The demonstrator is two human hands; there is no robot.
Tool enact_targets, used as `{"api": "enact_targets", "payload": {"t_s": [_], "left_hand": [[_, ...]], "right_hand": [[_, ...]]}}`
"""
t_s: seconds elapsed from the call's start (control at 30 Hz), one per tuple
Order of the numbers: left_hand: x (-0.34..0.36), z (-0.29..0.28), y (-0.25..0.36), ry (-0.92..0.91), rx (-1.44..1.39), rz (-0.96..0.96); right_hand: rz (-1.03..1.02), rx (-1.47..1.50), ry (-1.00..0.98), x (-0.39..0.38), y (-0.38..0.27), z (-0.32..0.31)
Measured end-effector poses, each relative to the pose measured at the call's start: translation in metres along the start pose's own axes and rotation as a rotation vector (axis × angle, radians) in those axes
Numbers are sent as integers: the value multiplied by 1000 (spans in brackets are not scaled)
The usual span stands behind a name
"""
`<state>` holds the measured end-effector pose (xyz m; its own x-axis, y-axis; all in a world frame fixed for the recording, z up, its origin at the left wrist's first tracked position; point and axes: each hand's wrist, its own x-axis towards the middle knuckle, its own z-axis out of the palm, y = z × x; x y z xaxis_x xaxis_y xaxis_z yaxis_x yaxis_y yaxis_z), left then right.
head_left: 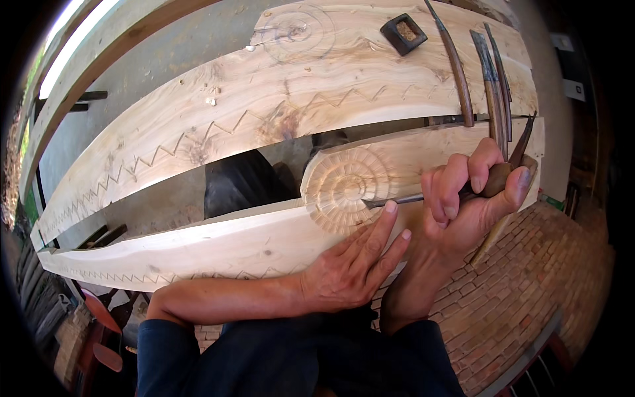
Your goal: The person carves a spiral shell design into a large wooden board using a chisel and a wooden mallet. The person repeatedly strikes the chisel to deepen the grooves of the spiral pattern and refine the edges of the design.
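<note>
My right hand [473,192] is closed around the wooden handle of a carving chisel [407,198]. The chisel's blade points left, and its tip rests at the carved round rosette [347,185] on the near board [231,238]. Rings of small notches make up the rosette. My left hand [354,264] lies on the near board just below the carving, fingers stretched out. Its index fingertip is right beside the blade; whether they touch, I cannot tell. Behind my right hand a dark pointed tool [522,139] sticks up, partly hidden by the hand.
Across a gap lies the far board [231,99], with a zigzag line and pencilled circles. On it are a black square cup [403,34], a long-handled chisel [456,73] and several more chisels [493,86]. Brick paving [522,284] is at the lower right; wooden beams [99,59] stand upper left.
</note>
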<state>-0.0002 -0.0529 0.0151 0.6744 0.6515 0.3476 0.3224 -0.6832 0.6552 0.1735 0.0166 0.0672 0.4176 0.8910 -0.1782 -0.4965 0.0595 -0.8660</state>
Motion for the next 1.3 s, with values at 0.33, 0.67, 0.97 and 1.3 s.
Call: {"api": "enact_targets", "payload": {"t_s": [0.33, 0.67, 0.97, 1.3], "left_hand": [[1, -6, 0, 81, -34, 113], [-5, -4, 2, 25, -97, 157], [0, -4, -2, 1, -40, 18], [0, -5, -2, -27, 13, 37]], "right_hand": [[15, 172, -95, 6, 0, 14], [-21, 207, -20, 11, -14, -17], [-116, 239, 158, -16, -2, -12], [-139, 242, 179, -23, 2, -8]]}}
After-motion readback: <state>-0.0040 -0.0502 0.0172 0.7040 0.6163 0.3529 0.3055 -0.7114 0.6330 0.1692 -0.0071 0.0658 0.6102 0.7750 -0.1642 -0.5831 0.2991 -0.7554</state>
